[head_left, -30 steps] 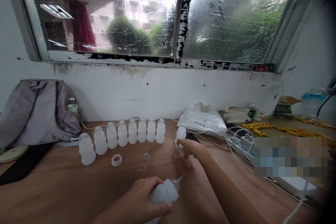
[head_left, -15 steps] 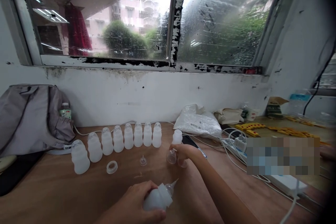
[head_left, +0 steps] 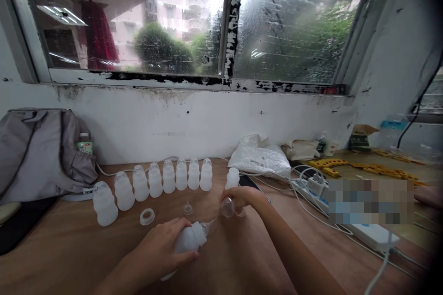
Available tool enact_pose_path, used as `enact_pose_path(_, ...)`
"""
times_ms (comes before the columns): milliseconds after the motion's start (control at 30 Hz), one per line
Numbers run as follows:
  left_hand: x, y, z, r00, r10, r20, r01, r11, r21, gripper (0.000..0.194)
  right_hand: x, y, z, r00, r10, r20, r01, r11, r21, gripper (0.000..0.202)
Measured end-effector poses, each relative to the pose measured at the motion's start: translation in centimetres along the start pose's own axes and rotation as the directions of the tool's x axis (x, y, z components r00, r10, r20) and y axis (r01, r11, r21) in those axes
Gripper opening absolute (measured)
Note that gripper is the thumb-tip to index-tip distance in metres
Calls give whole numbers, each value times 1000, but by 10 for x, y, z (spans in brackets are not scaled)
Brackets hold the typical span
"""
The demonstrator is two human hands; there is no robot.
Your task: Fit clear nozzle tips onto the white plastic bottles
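Observation:
My left hand [head_left: 173, 242] is wrapped round a white bottle [head_left: 188, 240], tilted to the right, with a clear pointed nipple on its top. Farther right my right hand [head_left: 238, 196] has its fingers closed on a clear dome cap [head_left: 227, 207]; another clear piece shows beside it. Just behind that hand stands an open white bottle [head_left: 232, 178]. A loose clear nipple [head_left: 188, 208] and a white ring [head_left: 147, 216] lie on the wooden table [head_left: 114, 258]. Several capped white bottles [head_left: 169, 177] stand in a row behind them.
On the left sits a grey backpack [head_left: 34, 147] with a drink bottle [head_left: 84, 144]. At the back right lie a white plastic package [head_left: 259, 156] and a dark phone [head_left: 254, 186]. White cables and a power strip [head_left: 375, 237] run along the right, near yellow parts [head_left: 384, 173].
My left hand has moved left and away from me with the tilted bottle. My right hand has stayed nearly in place at the clear cap. The camera view has shifted slightly.

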State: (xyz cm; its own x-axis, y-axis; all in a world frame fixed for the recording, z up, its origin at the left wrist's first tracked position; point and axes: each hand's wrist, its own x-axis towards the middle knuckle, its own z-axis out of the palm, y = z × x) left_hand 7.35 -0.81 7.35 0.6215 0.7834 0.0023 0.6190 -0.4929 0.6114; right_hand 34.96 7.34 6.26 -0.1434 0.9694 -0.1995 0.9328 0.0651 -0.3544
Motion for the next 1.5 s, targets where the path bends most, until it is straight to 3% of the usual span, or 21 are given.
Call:
enact_pose_path(133, 3, -11, 2, 1000, -16, -23, 17, 998, 56, 41, -5, -6, -4, 994, 66, 91, -55, 992, -113, 53)
enact_pose_path(233, 6, -17, 1, 999, -31, -42, 34, 996, 77, 43, -11, -13, -10, 998, 60, 32, -57, 994, -98, 54)
enact_pose_path(333, 9, -20, -1, 996, -19, -90, 28, 995, 99, 45, -20, -28, -14, 996, -38, -82, 32, 997, -73, 47)
enact_pose_path(433, 11, -20, -4, 981, -21, -192, 49, 988, 146, 46, -28, -52, -10, 958, -251, -139, 267, 958, 109, 31)
enact_pose_path(533, 13, -20, -7, 959, 17, -281, 42, 979, 201, 44, -31, -74, 1, 899, -436, -53, 430, 849, 309, 35)
enact_pose_path(633, 14, -20, -11, 938, 82, -336, 9, 965, 260, 41, -29, -87, 14, 866, -495, 68, 413, 787, 459, 38)
enact_pose_path(733, 12, -20, -16, 924, 123, -362, 0, 947, 321, 42, -25, -92, 25, 852, -522, 39, 401, 698, 593, 38)
enact_pose_path(833, 9, -19, -23, 937, 135, -323, -37, 956, 291, 40, -25, -95, 31, 823, -569, -14, 454, 641, 619, 32)
enact_pose_path(967, 6, -15, -37, 969, 87, -232, -77, 996, 51, 36, -35, -101, 29, 814, -555, -172, 547, 631, 550, 34)
enact_pose_path(1100, 6, -14, -50, 999, 19, -48, -27, 984, -174, 33, -42, -102, 17, 764, -625, -164, 598, 587, 546, 42)
enact_pose_path(1133, 6, -14, -52, 1000, 5, -27, -10, 982, -187, 32, -40, -101, 15, 770, -617, -161, 586, 585, 561, 43)
enact_pose_path(1300, 6, -17, -52, 998, -32, -58, 23, 988, -151, 38, -25, -94, 20, 901, -393, -185, 422, 695, 582, 41)
enact_pose_path(1400, 8, -19, -50, 999, -32, -39, 27, 993, -119, 39, -19, -91, 23, 897, -419, -143, 413, 677, 609, 41)
enact_pose_path(1500, 9, -20, -50, 999, -34, -24, 31, 994, -109, 38, -20, -90, 20, 859, -466, -213, 486, 610, 626, 32)
